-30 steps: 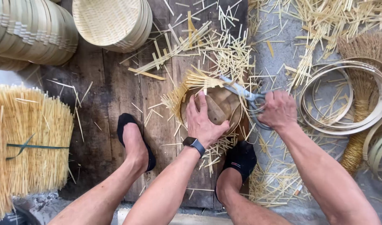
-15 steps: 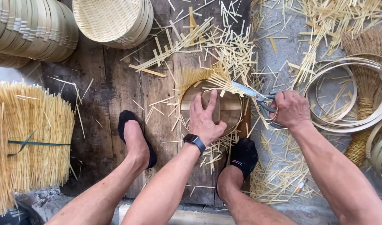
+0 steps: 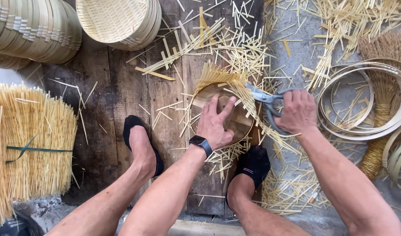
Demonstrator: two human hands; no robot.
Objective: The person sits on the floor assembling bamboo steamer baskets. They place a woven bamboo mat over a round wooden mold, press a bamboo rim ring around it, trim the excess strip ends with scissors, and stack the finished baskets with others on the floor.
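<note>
Round woven pale bamboo basket (image 3: pixel 235 124) lies under the flat, spread left hand (image 3: pixel 216 124); light, stiff, with brittle protruding strips, best gripped at its rim. Right hand (image 3: pixel 299 111) closes around grey metal scissors (image 3: pixel 264 98), blades parted just beside.

Left hand (image 3: pixel 214 124) presses woven tray (image 3: pixel 240 120); right hand (image 3: pixel 299 111) grips scissors (image 3: pixel 264 98).
</note>
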